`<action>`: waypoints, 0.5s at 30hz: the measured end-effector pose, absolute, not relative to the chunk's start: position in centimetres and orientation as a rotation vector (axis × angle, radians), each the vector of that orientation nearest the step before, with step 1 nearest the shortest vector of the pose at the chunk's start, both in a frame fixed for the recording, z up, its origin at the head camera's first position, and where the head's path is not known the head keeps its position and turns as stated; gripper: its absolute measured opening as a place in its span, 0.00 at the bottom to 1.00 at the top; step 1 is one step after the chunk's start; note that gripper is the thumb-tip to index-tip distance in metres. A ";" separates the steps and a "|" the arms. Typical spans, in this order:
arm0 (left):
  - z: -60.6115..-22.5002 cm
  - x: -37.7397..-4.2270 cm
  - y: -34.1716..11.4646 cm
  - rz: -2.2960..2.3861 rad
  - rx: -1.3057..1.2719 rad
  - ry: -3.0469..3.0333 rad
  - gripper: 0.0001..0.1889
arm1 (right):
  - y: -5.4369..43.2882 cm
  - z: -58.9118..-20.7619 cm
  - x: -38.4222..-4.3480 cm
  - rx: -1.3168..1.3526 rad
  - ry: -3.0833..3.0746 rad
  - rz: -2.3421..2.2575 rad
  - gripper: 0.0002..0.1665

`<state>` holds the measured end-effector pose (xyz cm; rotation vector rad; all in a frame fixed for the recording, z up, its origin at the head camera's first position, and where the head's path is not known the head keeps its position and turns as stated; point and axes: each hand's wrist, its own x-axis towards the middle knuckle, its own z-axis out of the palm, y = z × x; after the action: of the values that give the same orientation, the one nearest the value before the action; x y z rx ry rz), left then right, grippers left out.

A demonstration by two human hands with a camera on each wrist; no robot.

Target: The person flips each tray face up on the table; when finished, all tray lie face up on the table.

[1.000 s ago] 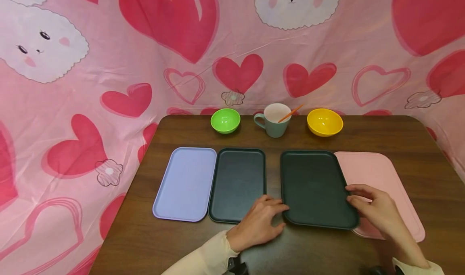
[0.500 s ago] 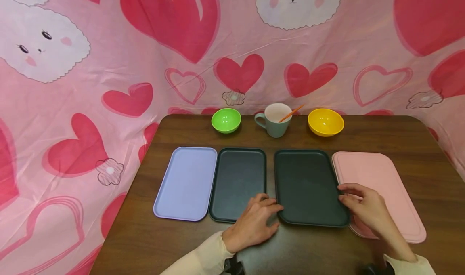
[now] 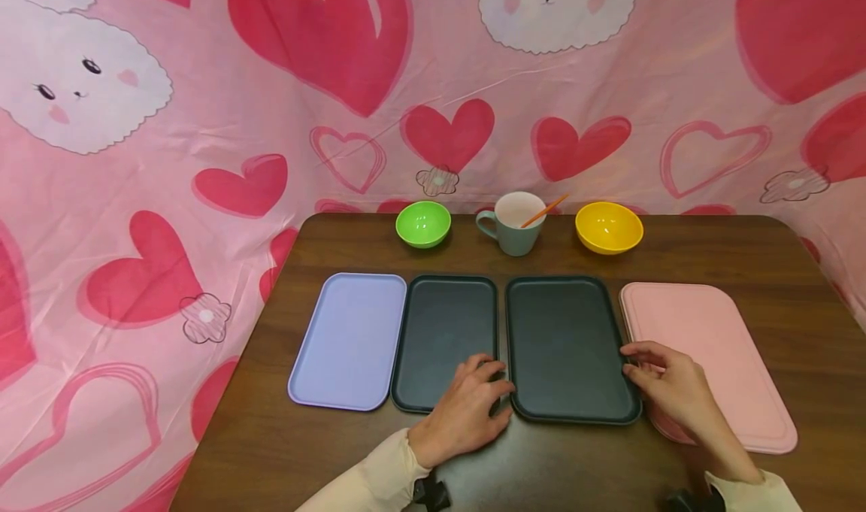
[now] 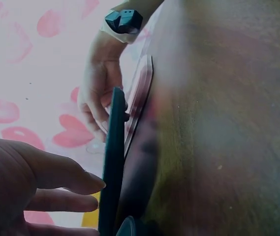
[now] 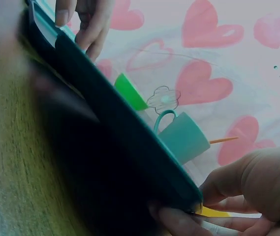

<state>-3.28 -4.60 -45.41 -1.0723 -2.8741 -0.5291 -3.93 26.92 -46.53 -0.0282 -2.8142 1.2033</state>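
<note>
A dark green tray (image 3: pixel 567 346) lies between my two hands in the head view. My right hand (image 3: pixel 670 388) pinches its right rim, with the thumb and fingers on either side of the edge in the right wrist view. At the left rim, the fingertips of my left hand (image 3: pixel 460 410) touch the tray, fingers fairly straight in the left wrist view. Seen edge-on there, the tray (image 4: pixel 114 162) stands above the tabletop with a shadow under it. Left of it lies a second dark tray (image 3: pixel 446 331), partly covered by my left hand. A pink board (image 3: pixel 717 362) lies beside my right hand.
A lavender tray (image 3: pixel 348 339) lies at the far left, against the second dark tray. Along the back of the wooden table (image 3: pixel 778 271) stand a green bowl (image 3: pixel 423 226), a teal mug (image 3: pixel 517 230) with an orange stick (image 3: pixel 546 210) in it, and a yellow bowl (image 3: pixel 609 230).
The dark green tray has shifted left with both hands, now close beside the second dark tray. Its right side has come off the pink board, whose left edge now shows.
</note>
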 end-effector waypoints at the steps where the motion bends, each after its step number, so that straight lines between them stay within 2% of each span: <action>1: -45.4 -3.3 -4.6 -0.538 -1.071 -2.877 0.11 | 26.9 -46.6 -3.9 -0.035 -2.816 1.206 0.12; 15: -46.2 -3.4 -4.8 -0.426 -1.191 -2.841 0.12 | 26.0 -47.2 -3.8 -0.089 -2.828 1.371 0.15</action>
<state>-3.38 -4.77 -46.23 -1.1910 -2.8411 -0.4259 -3.83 26.03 -47.20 -0.0892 -2.8280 1.3712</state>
